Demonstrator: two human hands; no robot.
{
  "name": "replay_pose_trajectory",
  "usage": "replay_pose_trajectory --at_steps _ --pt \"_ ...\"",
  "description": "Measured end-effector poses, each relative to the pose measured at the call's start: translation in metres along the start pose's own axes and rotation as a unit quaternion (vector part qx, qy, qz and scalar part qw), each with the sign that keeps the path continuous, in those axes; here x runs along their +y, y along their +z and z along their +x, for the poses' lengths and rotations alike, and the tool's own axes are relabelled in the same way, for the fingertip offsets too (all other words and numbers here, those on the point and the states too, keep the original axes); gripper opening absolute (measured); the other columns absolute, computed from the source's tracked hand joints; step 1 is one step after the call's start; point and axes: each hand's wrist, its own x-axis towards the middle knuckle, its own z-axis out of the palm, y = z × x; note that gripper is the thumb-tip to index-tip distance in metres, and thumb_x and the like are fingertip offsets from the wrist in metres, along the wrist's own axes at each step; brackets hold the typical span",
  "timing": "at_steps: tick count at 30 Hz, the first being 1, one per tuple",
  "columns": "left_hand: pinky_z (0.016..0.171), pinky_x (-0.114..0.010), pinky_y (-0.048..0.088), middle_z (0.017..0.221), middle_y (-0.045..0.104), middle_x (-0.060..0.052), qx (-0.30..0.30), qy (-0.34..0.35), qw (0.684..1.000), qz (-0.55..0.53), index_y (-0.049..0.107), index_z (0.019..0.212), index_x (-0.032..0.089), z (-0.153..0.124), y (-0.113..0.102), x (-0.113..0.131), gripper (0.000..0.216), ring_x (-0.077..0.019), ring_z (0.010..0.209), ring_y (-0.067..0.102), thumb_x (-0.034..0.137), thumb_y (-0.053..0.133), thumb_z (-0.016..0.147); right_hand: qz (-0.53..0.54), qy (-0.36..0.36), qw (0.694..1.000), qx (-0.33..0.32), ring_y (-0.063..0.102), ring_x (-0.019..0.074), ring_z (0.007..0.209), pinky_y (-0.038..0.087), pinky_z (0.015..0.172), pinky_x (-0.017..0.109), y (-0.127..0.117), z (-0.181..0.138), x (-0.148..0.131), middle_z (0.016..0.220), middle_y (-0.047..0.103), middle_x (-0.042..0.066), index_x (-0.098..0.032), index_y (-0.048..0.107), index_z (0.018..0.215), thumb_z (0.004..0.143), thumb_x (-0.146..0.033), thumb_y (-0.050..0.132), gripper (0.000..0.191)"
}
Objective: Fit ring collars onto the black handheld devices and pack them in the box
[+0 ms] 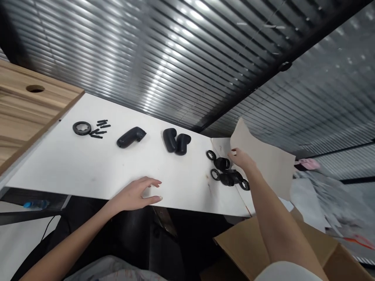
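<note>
The right hand (241,160) is raised over the far end of the white counter (88,168), its fingers closed on the lower edge of a large beige card sheet (263,156), which stands tilted up past the counter's edge. Just below that hand lies a cluster of black rubber parts: two short sleeves (222,163) (227,178) and three toothed rings, one of them (211,155) apart from the others, with a white paper sheet (219,146) partly under the sheet's edge beyond them. The left hand (134,195) sits over the near edge of the counter, fingers spread wide and holding nothing; whether they touch the surface is hard to tell. Farther along the counter, well apart from the hands, are a pair of black elbow pieces (176,141) side by side, a single black elbow (131,137), and a larger toothed ring (81,128) beside a small group of black pins (100,128). A wooden board (29,105) with a round hole meets the counter's far corner, and an open cardboard box (243,249) sits below the right forearm
</note>
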Motion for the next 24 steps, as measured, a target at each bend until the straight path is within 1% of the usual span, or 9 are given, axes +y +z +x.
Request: replay_pose_trajectory --at_steps 3,6,8,10,13,16,20,22,24 --pt "0.103 -0.043 0.059 0.137 0.072 -0.009 0.043 0.051 0.998 0.0 0.074 0.132 0.029 0.001 0.002 -0.003 0.039 -0.027 0.117 0.072 0.05 0.071 0.1 0.028 -0.029 0.999 0.0 0.076 0.0406 0.115 0.06 0.102 0.052 -0.003 -0.021 -0.002 0.123 0.078 0.026 -0.012 0.061 0.15 0.1 -0.049 0.058 0.062" --pt "0.092 -0.04 0.061 0.12 0.077 -0.009 0.159 0.151 0.975 0.038 0.075 0.123 0.027 0.004 -0.008 -0.001 0.028 -0.025 0.103 0.073 0.045 0.065 0.104 0.053 -0.061 0.997 -0.005 0.075 0.036 0.123 0.06 0.107 0.047 -0.005 -0.045 0.002 0.136 0.075 0.023 -0.014 0.053 0.159 0.102 -0.048 0.057 0.067" --pt "0.093 -0.043 0.059 0.111 0.079 -0.009 0.246 0.223 0.938 0.096 0.076 0.115 0.026 0.01 -0.03 0.004 0.023 -0.0273 0.102 0.073 0.043 0.063 0.105 0.062 -0.079 0.995 -0.003 0.069 0.0341 0.136 0.056 0.114 0.045 -0.007 -0.059 0.01 0.15 0.067 0.022 -0.015 0.05 0.163 0.103 -0.046 0.056 0.068" --pt "0.103 -0.05 0.056 0.112 0.08 -0.01 0.305 0.25 0.904 0.166 0.076 0.111 0.025 0.021 -0.064 0.008 0.024 -0.0321 0.109 0.071 0.043 0.062 0.104 0.061 -0.091 0.994 0.0 0.061 0.0329 0.146 0.05 0.122 0.044 -0.01 -0.072 0.02 0.16 0.06 0.021 -0.015 0.051 0.162 0.104 -0.039 0.055 0.064" --pt "0.113 -0.064 0.046 0.126 0.075 -0.016 0.311 0.172 0.887 0.296 0.075 0.123 0.024 0.048 -0.118 0.01 0.036 -0.0443 0.127 0.062 0.047 0.058 0.101 0.049 -0.096 0.994 -0.012 0.069 0.0322 0.134 0.053 0.118 0.043 -0.016 -0.091 0.034 0.149 0.068 0.02 -0.012 0.068 0.145 0.103 -0.027 0.054 0.047" --pt "0.108 -0.068 0.049 0.141 0.067 -0.025 0.268 0.043 0.896 0.352 0.066 0.145 0.02 0.076 -0.15 0.008 0.062 -0.0531 0.134 0.057 0.056 0.063 0.095 0.039 -0.094 0.994 -0.038 0.077 0.0278 0.11 0.059 0.104 0.035 -0.014 -0.108 0.04 0.127 0.079 0.016 -0.014 0.08 0.122 0.1 -0.02 0.058 0.031" --pt "0.089 -0.066 0.057 0.135 0.069 -0.029 0.192 -0.09 0.916 0.341 0.054 0.157 0.017 0.099 -0.153 0.009 0.085 -0.0578 0.133 0.057 0.071 0.06 0.091 0.032 -0.09 0.993 -0.07 0.077 0.0268 0.11 0.058 0.097 0.03 0.0 -0.124 0.037 0.117 0.082 0.012 -0.018 0.083 0.106 0.093 -0.017 0.072 0.017" --pt "0.09 -0.066 0.058 0.13 0.072 -0.028 0.183 -0.098 0.923 0.322 0.051 0.159 0.016 0.102 -0.147 0.01 0.086 -0.0567 0.131 0.059 0.066 0.06 0.09 0.031 -0.082 0.993 -0.075 0.076 0.0277 0.109 0.058 0.094 0.03 0.007 -0.13 0.033 0.114 0.082 0.012 -0.018 0.082 0.097 0.09 -0.016 0.075 0.01" --pt "0.1 -0.064 0.056 0.135 0.071 -0.025 0.188 -0.07 0.94 0.276 0.049 0.161 0.016 0.101 -0.141 0.008 0.089 -0.0528 0.131 0.062 0.059 0.066 0.086 0.037 -0.073 0.994 -0.071 0.075 0.027 0.108 0.056 0.092 0.03 0.011 -0.134 0.03 0.112 0.082 0.012 -0.019 0.08 0.091 0.09 -0.015 0.074 0.007"
